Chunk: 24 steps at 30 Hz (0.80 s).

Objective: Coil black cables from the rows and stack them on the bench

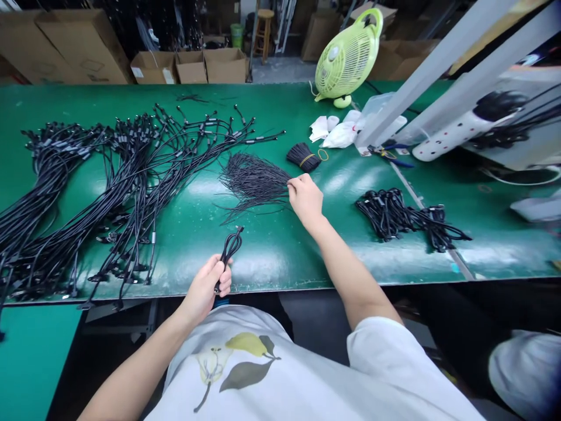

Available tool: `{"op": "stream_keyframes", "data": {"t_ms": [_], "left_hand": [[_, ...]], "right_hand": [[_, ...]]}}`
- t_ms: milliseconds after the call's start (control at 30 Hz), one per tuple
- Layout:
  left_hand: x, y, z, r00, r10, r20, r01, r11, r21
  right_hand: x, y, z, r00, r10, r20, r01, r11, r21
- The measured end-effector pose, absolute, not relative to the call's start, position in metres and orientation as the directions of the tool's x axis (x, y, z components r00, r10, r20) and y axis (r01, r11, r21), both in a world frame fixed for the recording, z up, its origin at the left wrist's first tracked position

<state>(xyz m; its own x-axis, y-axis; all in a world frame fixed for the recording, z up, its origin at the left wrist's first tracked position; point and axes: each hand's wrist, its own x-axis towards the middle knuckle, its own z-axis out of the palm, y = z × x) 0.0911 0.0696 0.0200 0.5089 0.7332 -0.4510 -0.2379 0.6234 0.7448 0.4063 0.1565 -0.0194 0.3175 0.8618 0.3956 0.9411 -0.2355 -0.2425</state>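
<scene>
My left hand (pixel 211 280) is closed around a black cable (pixel 231 245) folded into a small coil, held just above the table's front edge. At the right end of a loose pile of thin black twist ties (pixel 258 178), my right hand (pixel 305 200) pinches with thumb and forefinger. Its fingertips touch the tie ends; how many ties they grip is hidden. Behind that hand lies a bundle of black ties (pixel 302 156) held by a yellow rubber band. A second rubber band (pixel 323 154) lies beside the bundle.
Long black cables (pixel 131 175) cover the left of the green table (pixel 272 257). Several coiled cables (pixel 403 216) lie to the right. A green fan (pixel 348 55), crumpled white plastic (pixel 342 134), pliers (pixel 390 154) and slanted metal posts (pixel 421 76) stand or lie at the back right.
</scene>
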Motion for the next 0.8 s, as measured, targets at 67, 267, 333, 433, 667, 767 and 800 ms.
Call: {"op": "stream_keyframes", "data": {"t_ms": [67,267,333,433,667,767,800], "left_hand": [[0.090,0.067,0.020,0.511,0.741,-0.435,-0.241,0.609,0.755],[0.082,0.058,0.021,0.511,0.761,-0.400,-0.295,0.592,0.750],[0.080,0.057,0.022,0.509,0.770,-0.385,-0.317,0.584,0.747],[0.077,0.057,0.023,0.508,0.774,-0.378,-0.333,0.581,0.742],[0.079,0.056,0.022,0.527,0.766,-0.369,-0.347,0.590,0.729],[0.084,0.054,0.019,0.548,0.756,-0.357,-0.335,0.590,0.735],[0.085,0.055,0.017,0.545,0.765,-0.345,-0.329,0.573,0.751]], "right_hand": [[0.407,0.152,-0.021,0.335,0.860,0.385,0.930,-0.235,-0.284],[0.412,0.138,-0.029,0.397,0.853,0.340,0.849,-0.201,-0.489],[0.414,0.131,-0.033,0.476,0.844,0.248,0.755,-0.247,-0.608],[0.418,0.120,-0.036,0.560,0.826,0.071,0.494,-0.264,-0.829],[0.357,0.070,-0.022,0.649,0.760,0.021,0.017,0.013,-1.000],[0.290,0.044,-0.018,0.298,0.947,-0.115,-0.069,-0.098,-0.993],[0.270,0.038,-0.017,0.158,0.976,-0.151,-0.071,-0.141,-0.987]]}}
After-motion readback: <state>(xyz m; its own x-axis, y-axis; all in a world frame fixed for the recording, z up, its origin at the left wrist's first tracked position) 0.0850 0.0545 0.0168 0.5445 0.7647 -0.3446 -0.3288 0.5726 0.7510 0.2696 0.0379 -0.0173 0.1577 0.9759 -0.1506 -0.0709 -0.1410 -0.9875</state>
